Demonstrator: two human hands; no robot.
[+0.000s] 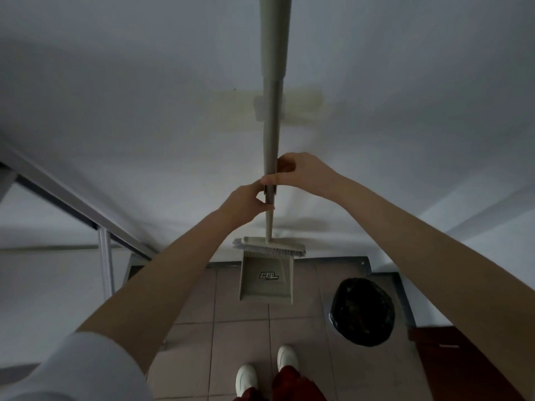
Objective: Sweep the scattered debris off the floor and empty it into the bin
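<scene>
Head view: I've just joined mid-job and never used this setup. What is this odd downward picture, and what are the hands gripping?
There is no machine here: a person wears one wide-angle camera on the head, looking down along a white wall. Both bare hands close on a long beige pole, the left hand just below the right hand. The pole ends in a beige broom head nested with a beige plastic dustpan, standing upright on the brown tiled floor. To the right stands a round bin with a black liner. White shoes show below. I see no debris.
</scene>
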